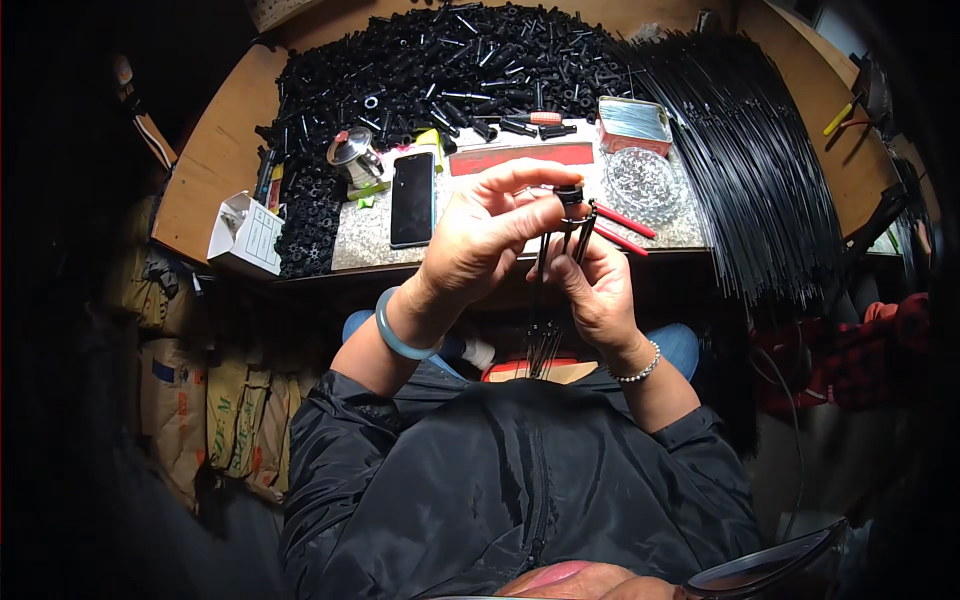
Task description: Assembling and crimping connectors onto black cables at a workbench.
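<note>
Over the front edge of the table, my left hand (470, 238) pinches a small black round plastic part (569, 195) between thumb and fingers. Just below and to its right, my right hand (604, 298) is closed on several thin black rods (541, 348). Their upper ends fan out around the underside of the round part, and their lower ends hang toward my lap. Whether every rod is joined to the part cannot be made out. Behind my hands, pliers with red handles (625, 232) lie on the tabletop.
A big heap of black plastic pieces (430, 75) covers the back. Long black rods (750, 160) overhang the right edge. Nearby are a phone (412, 200), a metal pot (353, 155), a tin of thin wires (635, 125), a clear dish of small metal bits (641, 185) and a white box (243, 235).
</note>
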`<state>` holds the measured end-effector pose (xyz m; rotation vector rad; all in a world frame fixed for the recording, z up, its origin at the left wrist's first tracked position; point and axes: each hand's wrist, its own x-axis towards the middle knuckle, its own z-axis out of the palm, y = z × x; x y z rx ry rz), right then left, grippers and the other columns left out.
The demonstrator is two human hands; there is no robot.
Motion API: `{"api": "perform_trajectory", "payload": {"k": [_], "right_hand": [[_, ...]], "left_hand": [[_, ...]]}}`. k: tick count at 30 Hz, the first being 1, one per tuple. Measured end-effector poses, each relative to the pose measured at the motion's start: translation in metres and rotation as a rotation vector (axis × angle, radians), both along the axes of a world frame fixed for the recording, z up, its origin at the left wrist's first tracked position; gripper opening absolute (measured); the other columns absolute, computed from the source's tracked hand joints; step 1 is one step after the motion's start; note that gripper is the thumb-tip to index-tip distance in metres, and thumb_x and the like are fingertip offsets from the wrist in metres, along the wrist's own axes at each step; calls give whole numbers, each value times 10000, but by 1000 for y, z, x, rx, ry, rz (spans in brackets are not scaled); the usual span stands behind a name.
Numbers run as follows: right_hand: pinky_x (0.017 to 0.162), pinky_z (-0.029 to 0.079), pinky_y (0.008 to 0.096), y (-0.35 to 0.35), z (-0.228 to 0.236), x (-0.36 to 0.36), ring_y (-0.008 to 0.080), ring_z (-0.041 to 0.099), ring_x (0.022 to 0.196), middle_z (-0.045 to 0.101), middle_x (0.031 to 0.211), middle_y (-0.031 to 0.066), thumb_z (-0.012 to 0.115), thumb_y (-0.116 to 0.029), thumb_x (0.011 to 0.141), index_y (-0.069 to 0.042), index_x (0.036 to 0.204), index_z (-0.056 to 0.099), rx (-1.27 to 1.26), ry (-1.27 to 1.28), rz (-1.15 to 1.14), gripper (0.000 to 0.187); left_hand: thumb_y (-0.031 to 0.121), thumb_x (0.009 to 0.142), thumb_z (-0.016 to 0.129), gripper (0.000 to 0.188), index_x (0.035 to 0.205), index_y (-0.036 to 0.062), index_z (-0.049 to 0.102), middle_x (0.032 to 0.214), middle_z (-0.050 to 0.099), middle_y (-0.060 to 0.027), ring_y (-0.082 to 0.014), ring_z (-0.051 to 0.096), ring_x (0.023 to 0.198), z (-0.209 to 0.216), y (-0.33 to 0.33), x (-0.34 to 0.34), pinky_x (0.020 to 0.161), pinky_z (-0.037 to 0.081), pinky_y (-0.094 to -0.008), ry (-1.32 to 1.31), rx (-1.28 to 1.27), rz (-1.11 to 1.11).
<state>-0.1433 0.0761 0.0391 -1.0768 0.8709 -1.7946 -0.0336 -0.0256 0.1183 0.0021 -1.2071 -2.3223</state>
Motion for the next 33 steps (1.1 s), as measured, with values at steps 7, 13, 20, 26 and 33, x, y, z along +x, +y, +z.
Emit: {"api": "perform_trajectory", "payload": {"k": [7,13,20,26,33], "right_hand": [[715,471,227,3,8,5,97,580,745,585,785,18,598,-237,885,-7,1001,558,68,16,-8,261],[658,442,195,0,8,9,40,530,711,599,792,-2,604,-208,891,-10,960,576,14,24,-33,211],[781,456,256,3,13,8,103,540,787,539,785,18,578,-238,897,-18,974,539,-42,-69,13,236],[778,469,257,7,21,1,119,600,788,643,848,48,660,-127,834,-11,921,605,-17,-52,45,155],[786,502,296,3,13,1,148,613,828,645,853,50,716,-162,778,-21,978,599,17,-250,232,272]], "left_hand": [[-91,786,625,330,1105,-34,566,1009,569,-108,-142,603,861,-1,7,2,800,514,-244,-8,-361,188],[-59,803,617,285,1087,-56,590,1018,518,-87,-138,571,907,0,8,5,820,475,-231,36,-532,283],[-48,802,623,254,1055,-43,622,962,532,-76,-129,559,874,-2,4,16,815,461,-237,-23,-504,230],[-62,816,605,221,1036,-46,626,929,542,-60,-111,590,825,0,8,17,714,503,-201,46,-453,200],[-50,822,600,233,1054,-40,620,1012,617,-115,-145,615,861,-7,3,21,756,517,-239,32,-374,69]]}}
